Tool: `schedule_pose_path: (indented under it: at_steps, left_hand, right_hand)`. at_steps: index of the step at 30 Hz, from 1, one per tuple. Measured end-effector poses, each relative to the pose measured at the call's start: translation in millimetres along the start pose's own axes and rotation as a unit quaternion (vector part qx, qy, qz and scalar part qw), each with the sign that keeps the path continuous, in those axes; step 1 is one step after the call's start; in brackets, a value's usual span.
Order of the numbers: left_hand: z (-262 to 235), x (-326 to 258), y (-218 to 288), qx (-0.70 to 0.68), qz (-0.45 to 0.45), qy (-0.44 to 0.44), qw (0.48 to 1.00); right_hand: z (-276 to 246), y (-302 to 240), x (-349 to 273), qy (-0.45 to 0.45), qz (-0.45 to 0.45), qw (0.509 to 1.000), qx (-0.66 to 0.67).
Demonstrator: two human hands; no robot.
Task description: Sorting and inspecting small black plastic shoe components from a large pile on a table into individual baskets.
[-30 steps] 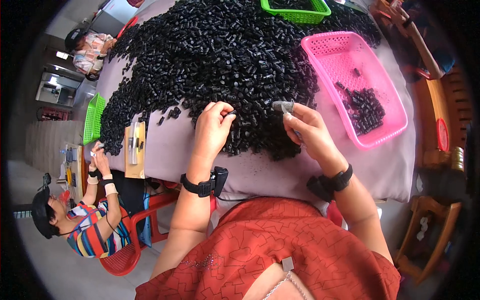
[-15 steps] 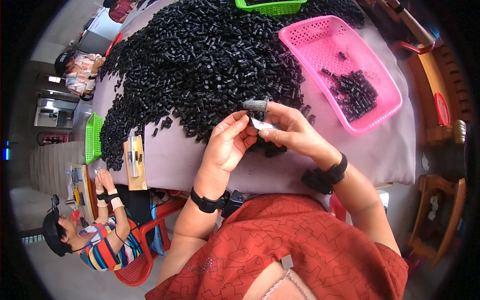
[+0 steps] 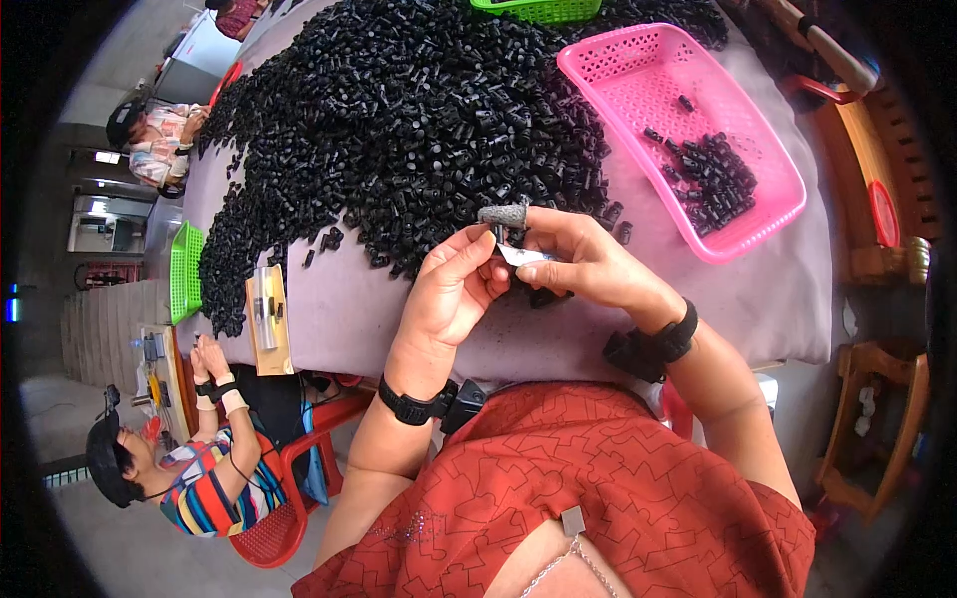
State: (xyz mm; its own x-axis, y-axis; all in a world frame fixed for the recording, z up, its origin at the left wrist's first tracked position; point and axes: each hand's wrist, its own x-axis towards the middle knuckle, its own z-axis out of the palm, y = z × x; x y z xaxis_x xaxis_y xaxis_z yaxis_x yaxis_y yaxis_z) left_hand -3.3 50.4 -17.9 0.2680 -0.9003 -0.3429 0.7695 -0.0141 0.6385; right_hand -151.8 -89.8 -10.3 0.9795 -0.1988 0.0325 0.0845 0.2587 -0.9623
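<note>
My left hand (image 3: pixel 451 289) pinches a small black cylindrical part (image 3: pixel 498 235) between thumb and fingers; the fingertips hide most of it. Against it, my right hand (image 3: pixel 588 261) grips a small flat whitish piece (image 3: pixel 520 255) with a shiny face, thumb laid along it; its exact kind is unclear. A grey knitted finger cover (image 3: pixel 503 214) sits on my right index finger, which reaches over the black part. Both hands meet just above the near edge of a large heap of similar black parts (image 3: pixel 419 130) on the cloth-covered table.
A pink plastic basket (image 3: pixel 773 130) holding some black parts stands to the right. Green baskets sit at the far edge (image 3: pixel 538 10) and at the left (image 3: pixel 185 274). Left of me lies a wooden board (image 3: pixel 269 354); a person in a striped shirt (image 3: pixel 214 488) sits beyond.
My hands stay together in nearly the same spot. The right index finger and the flat whitish piece have shifted slightly against the black part. The view has tilted a little.
</note>
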Motion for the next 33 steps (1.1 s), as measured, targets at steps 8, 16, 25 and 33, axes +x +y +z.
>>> schedule_pose_path:
  at_steps: [8, 16, 25, 33]
  left_hand:
    - [0.8, -1.4, -0.2, -0.008, -0.007, 0.001, 1.000]
    - [1.1, -2.9, -0.9, 0.003, -0.001, 0.011, 1.000]
    - [-1.2, -0.2, -7.3, -0.001, -0.015, 0.009, 1.000]
    - [-0.3, 1.0, -6.4, -0.012, 0.004, 0.032, 0.999]
  right_hand:
    - [-5.1, 1.6, -0.2, -0.033, 0.016, 0.998, 0.041]
    - [-5.8, 5.9, 0.7, -0.027, 0.020, 0.999, 0.039]
    - [-11.9, 9.0, 3.9, -0.014, 0.049, 0.997, 0.052]
    - [-4.7, 5.7, 1.5, -0.027, 0.031, 0.998, 0.041]
